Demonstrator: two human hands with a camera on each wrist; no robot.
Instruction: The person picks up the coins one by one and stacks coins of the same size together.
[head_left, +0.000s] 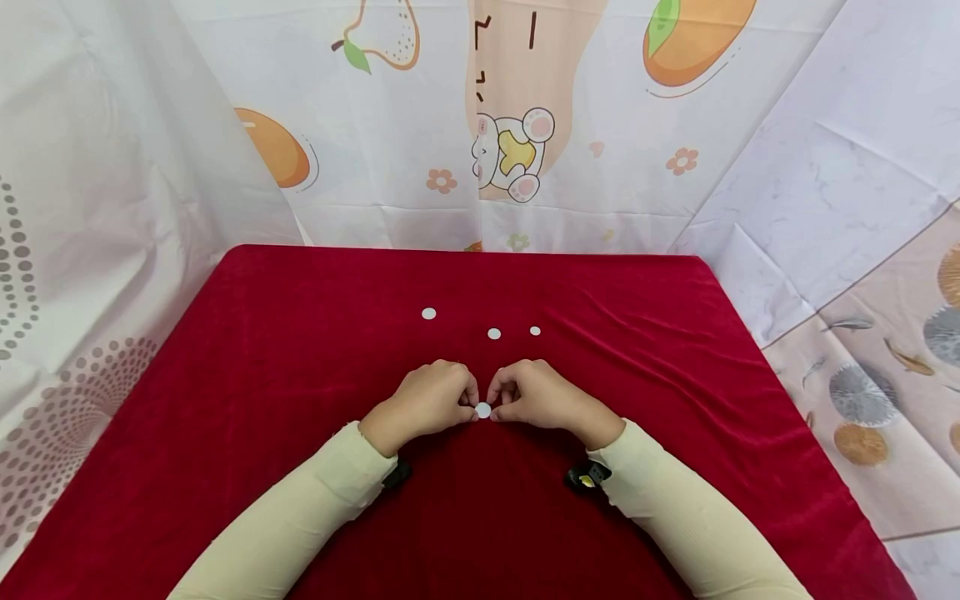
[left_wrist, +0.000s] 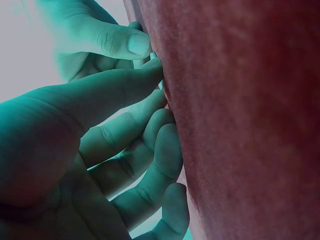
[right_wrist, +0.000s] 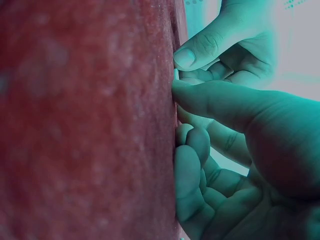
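A small flat white disc lies on the red cloth near the middle of the table. From its left side my left hand grips the edge with thumb and index fingertip. Opposite it, my right hand does the same at the right edge. In the left wrist view the left thumb reaches the cloth, its other fingers curled against it. The right wrist view has the right thumb low on the cloth, and only a thin pale sliver of the disc shows between the two thumbs.
Beyond the hands lie three more white discs: one at the left, one in the middle and a smaller one at the right. Red cloth covers the table, with wrinkles on the right. Printed curtains hang behind and at both sides.
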